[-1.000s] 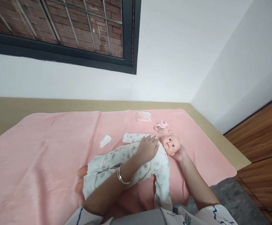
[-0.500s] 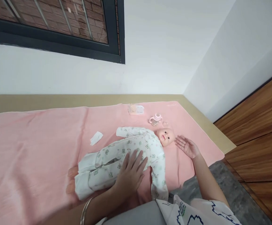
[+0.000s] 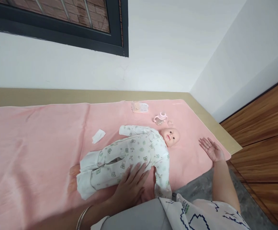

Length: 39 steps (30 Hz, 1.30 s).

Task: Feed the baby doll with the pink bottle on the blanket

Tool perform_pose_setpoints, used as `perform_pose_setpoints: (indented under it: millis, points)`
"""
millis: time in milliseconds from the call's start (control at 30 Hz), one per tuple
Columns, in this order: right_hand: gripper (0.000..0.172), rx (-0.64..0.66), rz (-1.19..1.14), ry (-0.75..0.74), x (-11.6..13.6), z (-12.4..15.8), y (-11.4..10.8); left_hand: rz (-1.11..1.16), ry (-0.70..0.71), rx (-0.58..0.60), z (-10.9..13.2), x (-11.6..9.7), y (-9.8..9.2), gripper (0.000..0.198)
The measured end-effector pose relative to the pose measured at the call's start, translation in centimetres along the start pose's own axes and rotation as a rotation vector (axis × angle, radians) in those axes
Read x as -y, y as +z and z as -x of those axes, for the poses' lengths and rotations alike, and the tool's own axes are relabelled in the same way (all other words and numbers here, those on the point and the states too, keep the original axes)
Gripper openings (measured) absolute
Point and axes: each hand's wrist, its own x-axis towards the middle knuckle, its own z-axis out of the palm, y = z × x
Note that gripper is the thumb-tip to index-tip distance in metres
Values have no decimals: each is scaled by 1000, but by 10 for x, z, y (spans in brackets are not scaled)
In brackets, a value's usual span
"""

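A baby doll [image 3: 139, 150] in a white printed sleepsuit lies on its back on a pink blanket [image 3: 45, 137], its head to the right and its feet to the left. Flat against the near side of the doll's belly rests my left hand [image 3: 131, 185], fingers stretched out. My right hand [image 3: 212, 150] is palm up with spread fingers at the blanket's right end, apart from the doll's head and holding nothing. Beyond the head stands a pink two-handled baby bottle [image 3: 161, 118], with a small clear piece [image 3: 170, 123] beside it.
A clear packet [image 3: 139, 107] lies near the blanket's far edge. Left of the doll's arm is a folded white cloth or tissue [image 3: 98, 136]. Pale wood board [image 3: 57, 95] borders the blanket, with a wall behind and wooden panels [image 3: 260, 153] at the right.
My right hand has moved right, away from the doll's head. My left hand has slid slightly toward me on the doll's belly. The view has tilted a little downward.
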Motion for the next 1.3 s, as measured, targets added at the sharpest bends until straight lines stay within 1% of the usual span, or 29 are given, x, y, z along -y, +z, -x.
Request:
perform_pose_setpoints:
  millis: [100, 167, 233, 300, 333, 400, 433, 500, 533, 600, 633, 667, 700, 767, 833, 867, 900, 967, 1033, 1067, 1133, 1200, 1300]
  points:
    - [27, -101, -17, -102, 16, -7, -25, 21, 55, -15, 9, 1, 3, 42]
    - [21, -196, 9, -138, 28, -15, -30, 16, 111, -5, 12, 3, 2, 42]
    - [18, -368, 115, -177, 39, -27, -21, 20, 190, 23, 14, 6, 1, 40]
    - [24, -540, 275, -234, 46, -44, 4, 46, 267, 38, 13, 8, 0, 39]
    - [28, -531, 317, -254, 46, -53, 22, 65, 296, 42, 13, 9, 0, 39]
    - [39, -390, 397, -271, 37, -70, 67, 107, 333, 53, 14, 9, 3, 39]
    - [48, -282, 462, -286, 28, -77, 91, 129, 344, 65, 15, 9, 4, 38]
    - [70, -31, 788, -419, 5, -85, 137, 168, 355, 87, 17, 9, 9, 36]
    - [78, 89, 952, -457, -8, -87, 157, 180, 357, 86, 19, 9, 11, 35]
    - [89, 305, 1191, -479, -31, -89, 189, 189, 354, 64, 21, 9, 17, 31]
    - [91, 388, 1291, -491, -40, -88, 201, 189, 353, 47, 23, 9, 20, 29]
    - [90, 449, 1384, -499, -46, -88, 210, 191, 354, 23, 24, 8, 24, 28]
    - [84, 490, 1468, -505, -50, -88, 217, 193, 354, 3, 25, 8, 27, 27]
    - [66, 515, 1599, -496, -52, -88, 229, 198, 351, -30, 27, 7, 33, 26]
    - [51, 485, 1661, -475, -45, -89, 242, 209, 345, -38, 29, 7, 38, 26]
    - [48, 456, 1668, -478, -39, -89, 250, 219, 343, -23, 31, 7, 39, 27]
    - [48, 421, 1672, -496, -31, -88, 259, 229, 341, 2, 31, 7, 40, 27]
    - [52, 346, 1631, -584, -13, -85, 280, 258, 337, 61, 32, 7, 40, 29]
    - [55, 294, 1503, -735, 2, -78, 303, 285, 336, 115, 31, 9, 37, 32]
    - [55, 285, 1448, -792, 8, -74, 314, 293, 337, 128, 30, 9, 35, 33]
    - [54, 302, 1446, -834, 14, -64, 332, 302, 347, 140, 27, 10, 30, 34]
    - [53, 360, 1553, -792, 12, -54, 345, 309, 352, 153, 25, 11, 27, 35]
    - [49, 463, 1775, -588, 2, -42, 356, 329, 339, 191, 24, 10, 25, 36]
